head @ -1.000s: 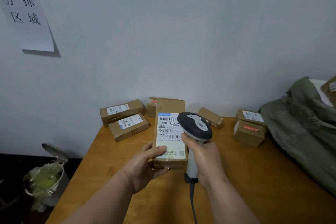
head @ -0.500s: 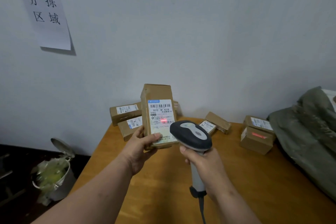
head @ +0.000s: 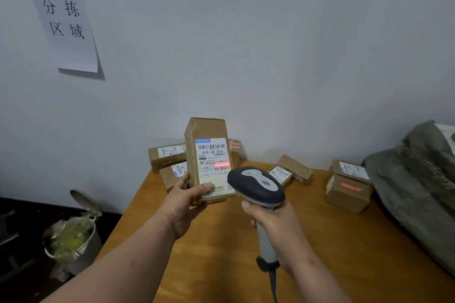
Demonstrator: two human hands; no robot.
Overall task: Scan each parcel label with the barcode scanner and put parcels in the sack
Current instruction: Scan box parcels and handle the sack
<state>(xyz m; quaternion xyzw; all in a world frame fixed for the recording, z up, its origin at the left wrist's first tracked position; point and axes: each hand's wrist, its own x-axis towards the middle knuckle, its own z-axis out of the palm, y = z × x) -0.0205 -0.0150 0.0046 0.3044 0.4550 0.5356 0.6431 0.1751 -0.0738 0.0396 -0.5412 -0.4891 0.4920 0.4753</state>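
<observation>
Fingers (head: 197, 188) of left hand (head: 183, 206) clamp the parcel's (head: 209, 160) lower end, holding it upright above the table (head: 344, 241), label (head: 213, 163) facing the person. Right hand (head: 278, 231) is wrapped round the scanner (head: 256, 186) grip, head aimed at the label; red line sits by the lower barcode, toward its right edge. Best to steady the parcel, centre the line across all bars, then go to the sack (head: 416, 187), lying far right. More parcels wait behind.

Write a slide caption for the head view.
Left hand holds parcel upright; right hand aims scanner.
</observation>
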